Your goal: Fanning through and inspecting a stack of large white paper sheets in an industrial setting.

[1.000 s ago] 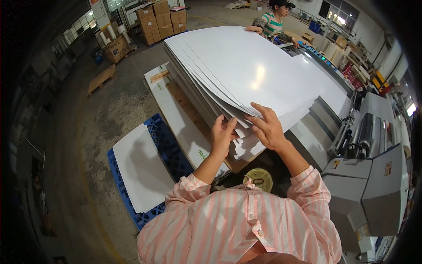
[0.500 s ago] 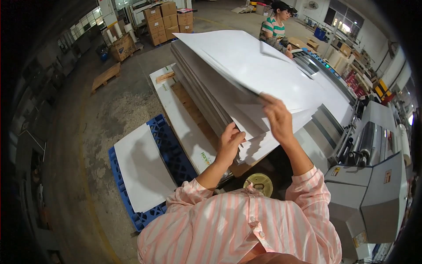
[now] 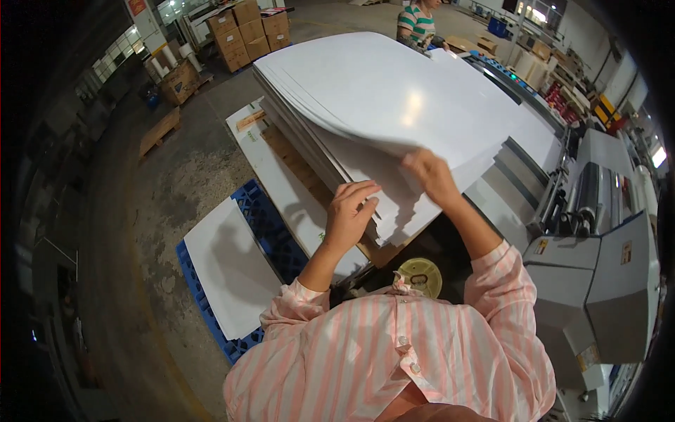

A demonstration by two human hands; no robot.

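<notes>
Clamps near edge of upper white sheets in right hand, above lower stack; rests left hand at the stack's edge, grip impossible to tell. Could crease sheets by bending them too sharply.

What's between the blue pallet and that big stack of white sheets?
In the head view: a long white panel, then a brown strip nearer the stack.

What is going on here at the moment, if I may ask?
A person in a striped shirt holds up the near corner of the top white sheets with the right hand. The left hand is at the edge of the stack below. White sheeting lies on a blue pallet at left.
</notes>
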